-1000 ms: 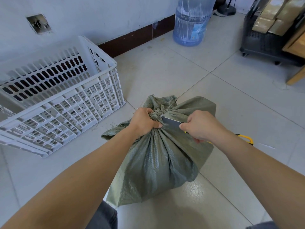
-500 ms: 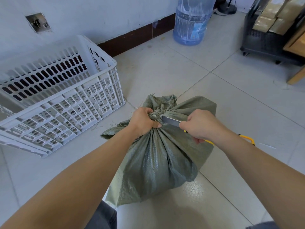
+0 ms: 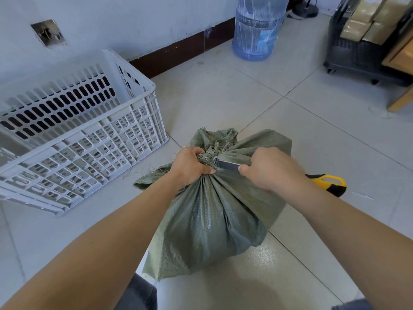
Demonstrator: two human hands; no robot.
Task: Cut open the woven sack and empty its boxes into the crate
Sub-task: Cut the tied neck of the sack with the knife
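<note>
Clenching fingers (image 3: 197, 153) of left hand (image 3: 190, 167) round sack (image 3: 214, 220) neck, gripping knife (image 3: 228, 164) in right hand (image 3: 268, 170), cutting tie (image 3: 211, 155); likely needing firmer sawing before tipping into left crate (image 3: 100, 142).

I saw the woven sack (image 3: 214, 220) as coarse grey-green plastic weave, mostly matt with a faint sheen on its folds, and its tied neck was frayed into loose fibres. The knife (image 3: 228, 164) had a flat, dull grey metal blade and a yellow-and-black handle that looked like smooth plastic. The crate (image 3: 89, 139) was white moulded plastic, slotted and slightly glossy. The floor (image 3: 223, 97) was pale glazed tile, smooth enough to reflect a bright patch of light. The water bottle (image 3: 257, 30) was clear bluish plastic. The boxes (image 3: 366, 21) on the black cart (image 3: 353, 52) looked like brown cardboard, and the furniture (image 3: 400, 61) beside them was bare wood.
</note>
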